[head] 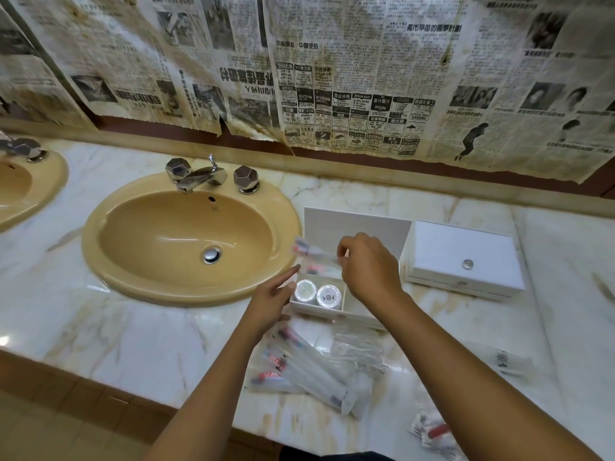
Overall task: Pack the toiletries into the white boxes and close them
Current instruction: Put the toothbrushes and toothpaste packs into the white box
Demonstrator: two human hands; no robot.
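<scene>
Two white boxes sit on a marble counter [139,327] beside a tan sink [186,234]: the closed box [466,261] at right, the open box [329,307] holding two round tins [317,293]. Wrapped toiletries [306,371] lie in front. The right hand [369,267] pinches a blurred wrapped packet [311,249] above the open box; the left hand [273,301], fingers straight and together, touches its side.

Even, soft indoor light; glare on the marble counter [133,327] and basin [186,241]. Wide-angle bending at the edges. Motion blur on the packet [311,251] in the right hand [369,271].
</scene>
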